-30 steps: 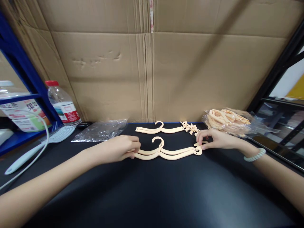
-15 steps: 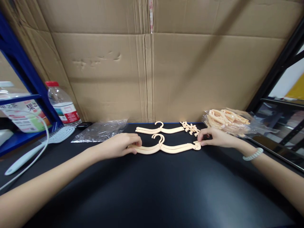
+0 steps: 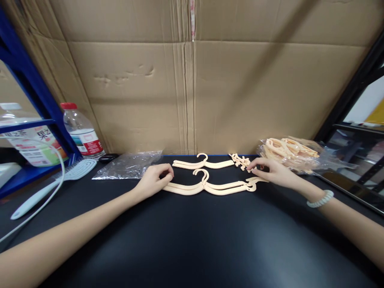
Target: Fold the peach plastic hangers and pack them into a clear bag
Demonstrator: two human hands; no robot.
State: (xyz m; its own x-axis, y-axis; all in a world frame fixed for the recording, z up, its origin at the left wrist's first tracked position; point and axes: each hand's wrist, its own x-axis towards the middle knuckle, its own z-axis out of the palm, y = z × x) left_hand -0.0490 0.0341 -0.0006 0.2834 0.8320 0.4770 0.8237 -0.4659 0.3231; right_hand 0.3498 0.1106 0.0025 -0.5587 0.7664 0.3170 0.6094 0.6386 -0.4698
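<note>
Thumb and fingers of the left hand [image 3: 154, 178] curl at the left end of the near hanger [image 3: 186, 190]; I cannot tell whether that grip is closed or touching it. The pale hanger lies on the black surface [image 3: 195, 232], stretching rightward from this grip, with two hooks rising at its middle. A small hooked piece [image 3: 252, 186] lies at its other end, just below the right grip.

The right hand [image 3: 271, 172], a pale coiled band [image 3: 320, 199] round its wrist, has its thumb and forefinger slightly apart beside a cluster of small pieces [image 3: 240, 161]. From where I stand, I can't make out whether they touch. Left of that grip and beyond the near hanger lies the far hanger [image 3: 220, 164], showing one hook.

To the right of the right grip sits a clear bag of pale parts [image 3: 279, 149]. Left of the left grip are a flat clear bag [image 3: 126, 166], then a pale blue brush [image 3: 79, 170] and a red-capped bottle [image 3: 90, 142].
</note>
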